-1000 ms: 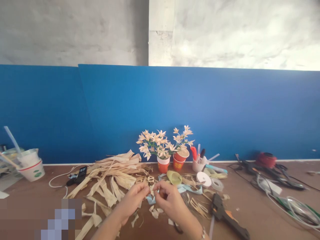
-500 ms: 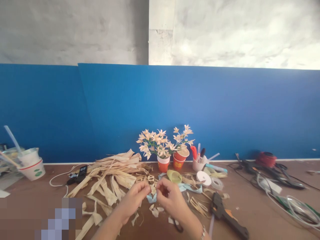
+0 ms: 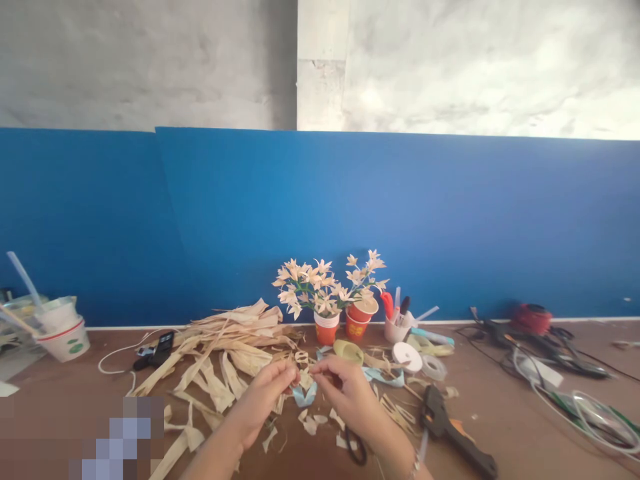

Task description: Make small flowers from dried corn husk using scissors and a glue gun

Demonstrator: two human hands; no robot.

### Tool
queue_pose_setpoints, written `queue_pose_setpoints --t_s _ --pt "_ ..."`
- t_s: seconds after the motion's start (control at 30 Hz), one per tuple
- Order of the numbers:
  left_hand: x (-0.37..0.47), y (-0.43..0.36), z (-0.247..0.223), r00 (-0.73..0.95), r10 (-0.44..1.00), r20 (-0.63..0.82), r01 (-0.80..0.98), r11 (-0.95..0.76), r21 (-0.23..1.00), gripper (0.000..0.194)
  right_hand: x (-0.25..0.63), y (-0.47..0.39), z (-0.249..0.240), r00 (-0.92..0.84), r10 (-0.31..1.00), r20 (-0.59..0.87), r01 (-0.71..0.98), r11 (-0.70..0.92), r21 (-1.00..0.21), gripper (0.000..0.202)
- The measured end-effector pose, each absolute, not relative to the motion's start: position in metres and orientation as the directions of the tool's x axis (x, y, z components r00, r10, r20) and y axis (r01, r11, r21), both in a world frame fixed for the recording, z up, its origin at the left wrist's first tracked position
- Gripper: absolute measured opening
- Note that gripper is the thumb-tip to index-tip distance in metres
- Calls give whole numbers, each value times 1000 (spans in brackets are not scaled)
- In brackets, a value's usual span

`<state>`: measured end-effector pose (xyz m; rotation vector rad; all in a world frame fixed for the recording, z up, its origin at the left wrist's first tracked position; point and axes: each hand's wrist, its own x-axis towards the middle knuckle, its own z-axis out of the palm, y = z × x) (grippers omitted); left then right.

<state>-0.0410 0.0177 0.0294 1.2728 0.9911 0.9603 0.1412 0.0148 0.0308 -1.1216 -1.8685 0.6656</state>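
My left hand (image 3: 270,393) and my right hand (image 3: 345,390) face each other above the table, a small gap between them. The left thumb and forefinger are pinched together beside small pale husk scraps (image 3: 306,379); what they hold is too small to name. On the right, thumb and fingertips are also closed, and anything between them is hidden or too tiny to see. Below the hands lie a blue ribbon piece (image 3: 305,395) and cut pale petals (image 3: 311,423). A black scissor handle (image 3: 356,453) shows by the right wrist.
Dried husks (image 3: 225,353) spread at the left. Pale flowers (image 3: 313,283) stand in a red cup (image 3: 327,329). A black glue gun (image 3: 457,433) lies at the right, near tape (image 3: 434,367) and cables (image 3: 555,400). A white cup (image 3: 65,339) stands far left.
My right hand has turned and shifted slightly right, its fingers less curled. More of the petals and the scissor handle shows. My left hand has moved only slightly.
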Motion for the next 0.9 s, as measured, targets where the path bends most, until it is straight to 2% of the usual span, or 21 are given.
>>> queue_pose_setpoints --t_s 0.17,0.33,0.4,0.5,0.63,0.73,0.9 --pt "-39 17 30 283 957 -64 10 64 998 33 139 13 29 -268 888 374 453 459 -764 29" --pt "-38 18 33 275 961 -35 106 6 994 30 138 13 27 -251 894 370 441 446 -779 13" --pt "-37 18 34 239 971 19 164 -60 985 29 138 14 26 -240 897 370 442 440 -781 12" --pt "-36 15 36 172 967 189 219 -224 950 27 138 14 27 -239 911 337 436 411 -801 12" --pt "-35 10 38 180 909 377 298 -416 859 23 137 12 29 -265 931 251 399 343 -850 10" --pt "-34 10 36 229 870 438 380 -494 782 21 136 12 29 -294 925 240 376 343 -861 9" --pt "-33 14 27 300 845 443 443 -534 720 23 137 16 20 -296 930 217 314 309 -898 8"
